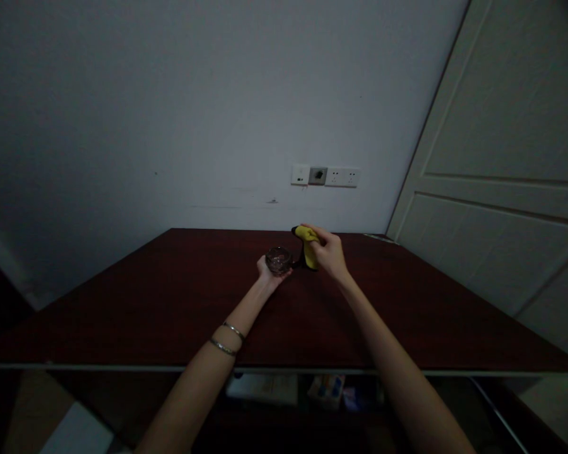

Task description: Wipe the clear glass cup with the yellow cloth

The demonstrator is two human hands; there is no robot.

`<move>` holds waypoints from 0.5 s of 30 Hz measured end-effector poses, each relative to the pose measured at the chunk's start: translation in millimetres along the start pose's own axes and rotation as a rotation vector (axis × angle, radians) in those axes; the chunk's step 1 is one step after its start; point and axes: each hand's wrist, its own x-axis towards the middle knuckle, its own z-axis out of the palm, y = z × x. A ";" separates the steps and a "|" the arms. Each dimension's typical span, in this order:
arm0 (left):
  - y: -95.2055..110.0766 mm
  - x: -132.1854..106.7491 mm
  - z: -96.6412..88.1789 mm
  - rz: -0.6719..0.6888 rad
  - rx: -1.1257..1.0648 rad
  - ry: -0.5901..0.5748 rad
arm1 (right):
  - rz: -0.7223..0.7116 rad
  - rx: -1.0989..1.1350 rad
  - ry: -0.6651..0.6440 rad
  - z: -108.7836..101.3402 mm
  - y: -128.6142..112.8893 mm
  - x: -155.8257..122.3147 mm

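Note:
Both my arms reach out over a dark red-brown table. My left hand cups a small round clear glass dish from below, fingers curled round it. My right hand is closed round a yellow cloth, bunched up just right of the dish. A dark part shows at the cloth's top left edge; I cannot make out what it is. Two thin bangles sit on my left forearm.
A grey wall stands behind the table, with a row of white sockets above the far edge. A white panelled door stands at the right. Boxes and papers lie on the floor under the table's near edge.

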 end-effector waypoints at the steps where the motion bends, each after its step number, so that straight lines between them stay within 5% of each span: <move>1: -0.2 -0.7 -1.1 -0.068 0.046 -0.014 | -0.025 -0.024 -0.039 -4.1 6.9 7.8; 6: -1.2 -2.8 -4.6 -0.415 0.189 -0.139 | -0.214 -0.081 -0.474 -0.2 27.6 26.6; 9: 0.3 -3.1 -4.5 -0.506 0.289 -0.209 | -0.230 -0.012 -0.705 8.3 27.3 25.1; 15: 6.6 -0.1 -9.6 -0.570 0.320 -0.300 | -0.089 0.047 -0.859 7.1 25.2 19.5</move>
